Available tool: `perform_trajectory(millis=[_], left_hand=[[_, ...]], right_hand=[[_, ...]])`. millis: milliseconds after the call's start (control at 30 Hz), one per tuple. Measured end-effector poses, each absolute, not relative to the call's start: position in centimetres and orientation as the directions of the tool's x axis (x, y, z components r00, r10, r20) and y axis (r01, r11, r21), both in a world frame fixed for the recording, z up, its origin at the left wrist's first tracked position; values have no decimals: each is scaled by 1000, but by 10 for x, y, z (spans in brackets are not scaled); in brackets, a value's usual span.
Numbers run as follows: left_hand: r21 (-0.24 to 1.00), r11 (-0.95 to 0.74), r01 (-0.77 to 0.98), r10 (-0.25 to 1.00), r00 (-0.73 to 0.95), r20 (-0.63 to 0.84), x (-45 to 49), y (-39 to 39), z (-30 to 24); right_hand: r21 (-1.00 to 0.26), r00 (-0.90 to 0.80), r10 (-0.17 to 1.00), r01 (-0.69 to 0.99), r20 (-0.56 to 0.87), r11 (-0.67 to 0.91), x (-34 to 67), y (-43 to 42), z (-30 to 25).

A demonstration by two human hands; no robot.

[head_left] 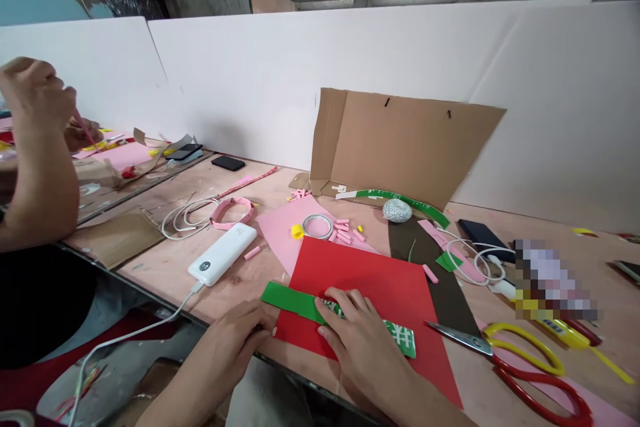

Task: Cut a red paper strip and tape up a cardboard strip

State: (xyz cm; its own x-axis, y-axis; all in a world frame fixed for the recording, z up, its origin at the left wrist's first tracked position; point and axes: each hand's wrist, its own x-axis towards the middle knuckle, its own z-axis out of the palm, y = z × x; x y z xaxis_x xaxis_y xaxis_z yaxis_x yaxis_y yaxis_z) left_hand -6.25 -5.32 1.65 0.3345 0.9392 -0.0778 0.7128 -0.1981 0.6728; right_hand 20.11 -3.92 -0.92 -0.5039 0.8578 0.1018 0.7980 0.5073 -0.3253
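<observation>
my right hand (pixel 357 333) lies over the green strip (pixel 290 300), fingers spread and pressing on it, not closed round it. the strip lies across the red sheet (pixel 370 273) near the front edge of the worktop (pixel 155 283), its plain left end past the sheet's left edge, its white-patterned right end showing beyond my hand. my left hand (pixel 243 330) is at the worktop's front edge, just beside that plain end, fingers curled; the tips are partly hidden, so i can't tell whether they pinch anything. the scissors (pixel 483 345) reach over the sheet's right edge with their blade tips. the cardboard panel (pixel 405 147) stands near the worktop's rear edge.
</observation>
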Motion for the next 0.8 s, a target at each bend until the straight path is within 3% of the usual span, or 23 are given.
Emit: perform_trajectory(millis=[167,300,500,800], left_hand=[[702,-55,710,980,174,-99,-77,-65,14],[729,-10,685,1000,1,13,-82,-67,12],[796,7,605,990,-118,81,-88,-83,10],[852,209,480,968,-225,-111,-116,-124,-33]], right_hand=[[-331,-505,857,795,101,508,203,-43,-12],[-345,-500,861,794,97,500,203,-42,-11],[-356,-500,861,792,91,497,203,-43,-12],[-391,-506,861,782,56,485,205,-41,-11]])
